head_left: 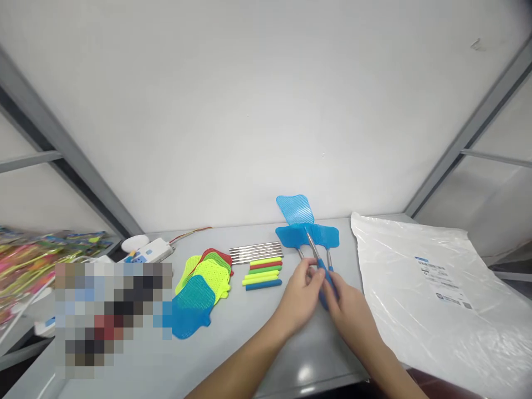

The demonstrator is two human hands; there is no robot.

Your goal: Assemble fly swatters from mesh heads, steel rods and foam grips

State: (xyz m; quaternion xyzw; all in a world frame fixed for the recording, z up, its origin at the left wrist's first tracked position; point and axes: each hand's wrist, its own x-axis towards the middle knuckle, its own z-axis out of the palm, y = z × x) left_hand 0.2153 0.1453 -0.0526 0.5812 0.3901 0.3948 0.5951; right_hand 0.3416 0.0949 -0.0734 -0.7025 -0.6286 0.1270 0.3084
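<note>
Both my hands are closed around the blue handle [327, 277] of a fly swatter, over the right middle of the table. My left hand [302, 293] pinches near the handle's upper end, and my right hand [351, 310] grips it lower from the right. A metal rod [315, 247] runs up from the handle toward a blue mesh head [296, 209] tilted against the wall. Under it lie two more blue swatter heads, one at left [286, 236] and one at right [330, 236], with metal rods. My fingers hide parts of their handles.
Left of my hands lie several coloured handles [264, 270], several metal rods [255, 252] and loose swatter heads in blue [193, 305], yellow [214, 272] and red. A white plastic bag [415, 288] covers the right side. A power strip [152, 252] stands at the back left.
</note>
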